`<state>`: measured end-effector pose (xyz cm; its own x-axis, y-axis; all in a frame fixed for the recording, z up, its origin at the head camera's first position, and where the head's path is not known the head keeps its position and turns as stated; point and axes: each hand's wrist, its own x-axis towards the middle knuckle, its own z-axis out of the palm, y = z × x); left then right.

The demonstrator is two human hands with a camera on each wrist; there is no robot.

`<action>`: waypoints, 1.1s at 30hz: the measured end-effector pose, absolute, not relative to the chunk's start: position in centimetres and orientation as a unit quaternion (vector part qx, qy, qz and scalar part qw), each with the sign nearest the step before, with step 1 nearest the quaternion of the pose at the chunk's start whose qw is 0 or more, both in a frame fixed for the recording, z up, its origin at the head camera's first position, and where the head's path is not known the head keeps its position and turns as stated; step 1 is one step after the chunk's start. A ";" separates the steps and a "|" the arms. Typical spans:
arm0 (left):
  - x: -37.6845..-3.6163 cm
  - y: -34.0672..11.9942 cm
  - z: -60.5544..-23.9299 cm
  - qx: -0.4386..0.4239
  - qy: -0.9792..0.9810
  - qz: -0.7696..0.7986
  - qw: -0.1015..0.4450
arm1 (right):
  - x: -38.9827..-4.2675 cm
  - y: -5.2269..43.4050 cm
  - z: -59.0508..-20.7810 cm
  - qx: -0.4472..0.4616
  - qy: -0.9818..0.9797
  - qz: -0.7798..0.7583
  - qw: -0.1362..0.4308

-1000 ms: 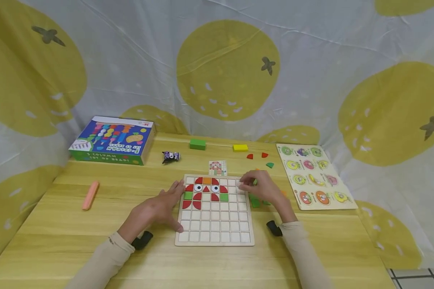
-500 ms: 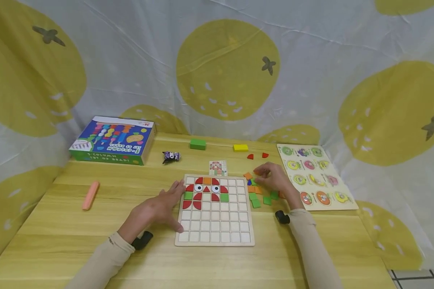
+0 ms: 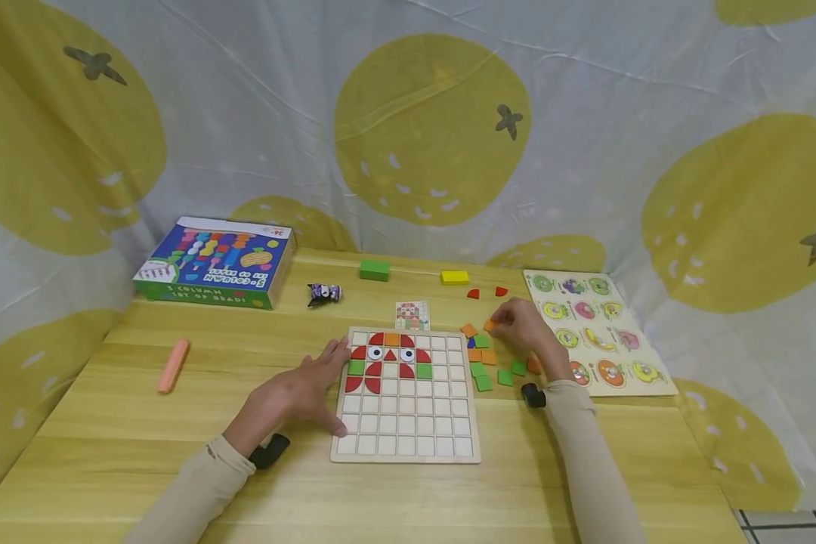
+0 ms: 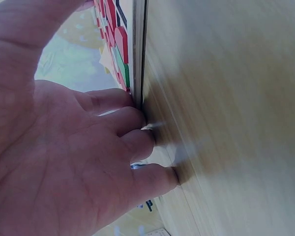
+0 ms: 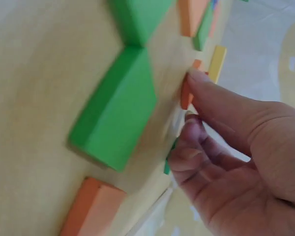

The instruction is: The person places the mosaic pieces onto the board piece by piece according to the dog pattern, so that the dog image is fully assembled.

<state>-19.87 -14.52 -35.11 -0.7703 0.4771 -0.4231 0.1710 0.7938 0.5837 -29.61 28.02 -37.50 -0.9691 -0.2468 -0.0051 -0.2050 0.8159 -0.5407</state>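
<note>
Orange tile (image 3: 490, 326) is pinched in the right hand (image 3: 527, 332), fingertips curled round it, just off the bench (image 3: 245, 483) near the loose orange/green tiles (image 3: 484, 366) to the right of the grid board (image 3: 406, 423). Left hand (image 3: 292, 393) lies flat w/ fingers relaxed, touching the board's left edge, holding nothing. Board's top rows have red, green & orange pcs w/ two eyes.

The left hand (image 3: 298, 391) lies flat with fingers spread and nearly straight, its forearm angling in from the lower left. The right hand (image 3: 525, 331) reaches farther forward, fingers (image 5: 214, 101) curled, thumb and fingertips drawn together in a pinching grip, sleeve covering the forearm.
</note>
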 end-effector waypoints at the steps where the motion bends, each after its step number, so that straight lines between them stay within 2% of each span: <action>1: -19.9 -14.5 -35.1 0.180 0.903 0.266 0.287 | -29.7 28.1 -37.5 -0.119 0.951 -0.283 0.037; 9: -19.8 -14.3 -35.1 0.177 0.901 0.269 0.290 | -27.4 26.6 -36.5 -0.131 0.935 -0.330 -0.004; 12: -19.9 -14.3 -35.1 0.176 0.902 0.268 0.290 | -25.7 23.7 -35.9 -0.168 0.914 -0.369 0.017; 16: -19.9 -14.5 -35.2 0.173 0.904 0.263 0.289 | -23.8 18.8 -36.1 -0.213 0.884 -0.409 0.080; 20: -20.0 -14.4 -35.2 0.179 0.905 0.260 0.287 | -22.8 15.0 -36.8 -0.236 0.867 -0.422 0.117; 25: -20.0 -14.3 -35.1 0.183 0.904 0.260 0.286 | -22.5 12.5 -37.2 -0.234 0.873 -0.409 0.126; 33: -19.8 -14.5 -35.0 0.180 0.906 0.259 0.281 | -22.4 11.5 -37.0 -0.253 0.887 -0.364 0.125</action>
<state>-19.81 -14.45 -34.99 -0.7769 0.4717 -0.4171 0.1806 0.8016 0.5700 -22.39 11.54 -37.04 -0.8406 -0.5403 -0.0369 -0.3586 0.6063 -0.7098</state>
